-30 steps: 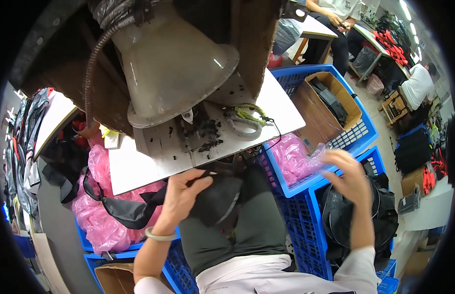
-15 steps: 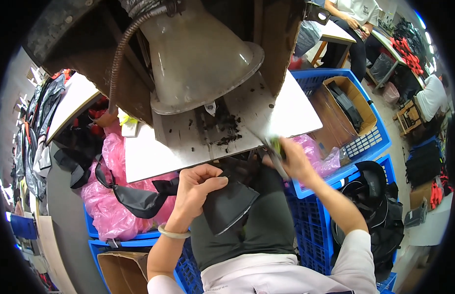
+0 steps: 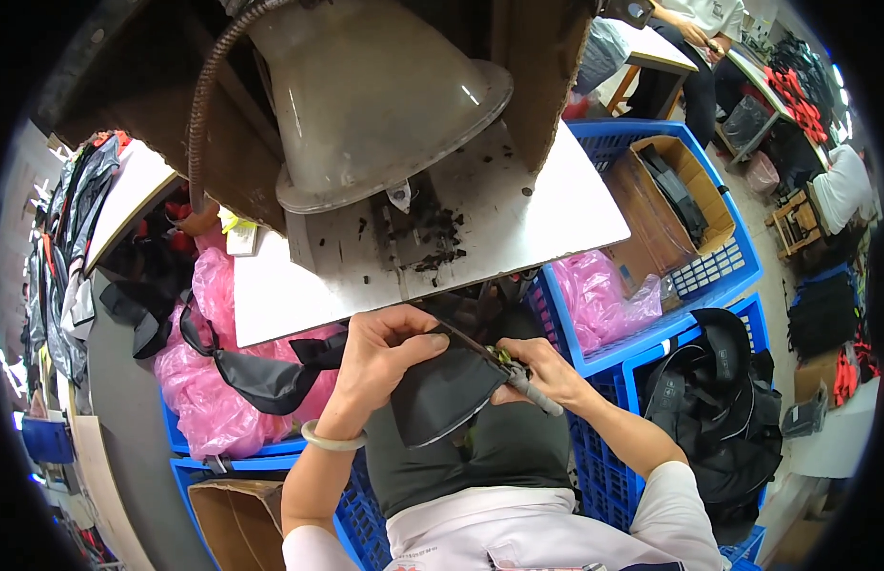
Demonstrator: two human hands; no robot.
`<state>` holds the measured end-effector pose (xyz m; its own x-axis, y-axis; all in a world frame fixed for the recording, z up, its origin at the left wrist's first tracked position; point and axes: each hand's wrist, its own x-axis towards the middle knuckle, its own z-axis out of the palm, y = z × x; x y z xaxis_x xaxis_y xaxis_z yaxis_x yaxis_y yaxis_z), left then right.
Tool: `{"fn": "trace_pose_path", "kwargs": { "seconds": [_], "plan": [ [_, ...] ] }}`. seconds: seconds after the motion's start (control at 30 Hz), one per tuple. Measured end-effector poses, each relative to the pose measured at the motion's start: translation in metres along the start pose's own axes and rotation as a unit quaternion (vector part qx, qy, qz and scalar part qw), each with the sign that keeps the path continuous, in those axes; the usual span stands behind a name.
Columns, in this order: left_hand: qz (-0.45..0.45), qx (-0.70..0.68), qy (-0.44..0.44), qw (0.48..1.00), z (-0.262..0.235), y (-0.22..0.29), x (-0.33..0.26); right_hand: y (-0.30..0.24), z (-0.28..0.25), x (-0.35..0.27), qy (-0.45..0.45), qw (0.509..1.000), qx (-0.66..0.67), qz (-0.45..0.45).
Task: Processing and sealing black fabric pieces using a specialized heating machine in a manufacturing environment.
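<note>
My left hand (image 3: 390, 354), a pale bangle at its wrist, pinches the upper corner of a black fabric piece (image 3: 442, 395). The piece hangs over my lap with its curved lower edge toward me. In my right hand (image 3: 542, 371) is a pair of scissors (image 3: 532, 390) with a grey wrapped handle and a bit of green near the fingers. Their narrow blades lie along the upper right edge of the fabric, pointing toward my left fingertips. Whether the blades are parted I cannot make out.
A large lamp-shaped metal hood (image 3: 385, 114) stands over the white tabletop (image 3: 556, 214), where black scraps (image 3: 442, 252) lie. Pink plastic bags (image 3: 209, 400) and black pouches (image 3: 271, 381) sit at left. Blue crates (image 3: 594, 352) flank me on the right, one holding a carton (image 3: 642, 219).
My right hand has come down and left from the table edge, bringing the scissors against the fabric. My left hand keeps its pinch, and the view has shifted slightly.
</note>
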<state>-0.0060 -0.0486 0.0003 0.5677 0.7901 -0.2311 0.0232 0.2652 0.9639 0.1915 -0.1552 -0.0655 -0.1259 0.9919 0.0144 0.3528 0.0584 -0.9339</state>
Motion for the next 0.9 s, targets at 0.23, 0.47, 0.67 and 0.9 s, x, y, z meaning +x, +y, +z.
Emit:
{"fn": "trace_pose_path", "kwargs": {
  "seconds": [0.23,0.47,0.67,0.9],
  "plan": [
    [0.03,0.029,0.041,0.998,-0.026,0.003,0.031,-0.002,-0.024,0.019,0.077,0.996,-0.008,0.054],
    [0.046,0.036,0.074,0.996,-0.049,0.025,0.081,-0.014,-0.094,0.063,0.187,0.894,-0.404,0.044],
    [0.059,-0.002,0.09,0.994,-0.039,0.042,0.093,-0.001,-0.105,0.093,0.145,0.878,-0.445,0.099],
    [0.005,-0.113,0.045,0.993,-0.027,0.02,0.081,-0.006,-0.098,0.099,0.154,0.919,-0.336,-0.137]
  ]
}}
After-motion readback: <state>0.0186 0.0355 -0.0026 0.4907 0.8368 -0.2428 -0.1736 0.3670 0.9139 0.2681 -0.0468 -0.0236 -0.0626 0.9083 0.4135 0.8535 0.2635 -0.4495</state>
